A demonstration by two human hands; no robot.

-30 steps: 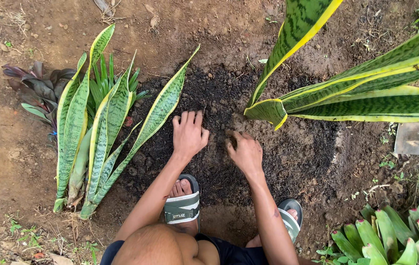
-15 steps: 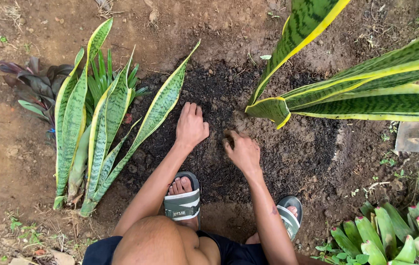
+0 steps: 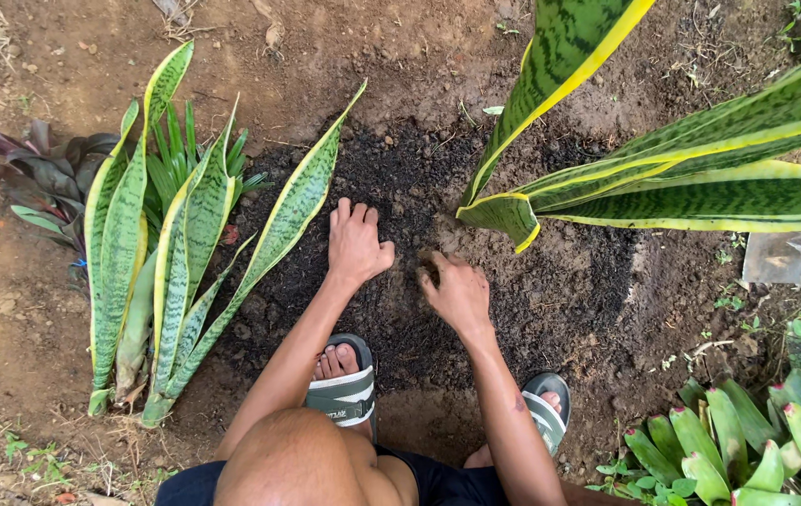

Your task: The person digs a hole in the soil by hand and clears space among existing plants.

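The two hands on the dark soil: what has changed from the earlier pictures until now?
The left hand slid a little forward over the dark soil, palm down with the fingers together. The right hand stayed curled with its fingertips in the same spot of soil. Neither hand took hold of anything or let anything go. The uprooted snake plant leaves on the left, the rooted snake plant and both sandals did not move; only the camera shifted slightly.

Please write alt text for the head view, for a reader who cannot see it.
A crouching person presses the left hand flat and the right hand curled into a patch of dark soil. Uprooted snake plant leaves lie on the ground to the left, a rooted snake plant leans in from the right, and sandals show below.
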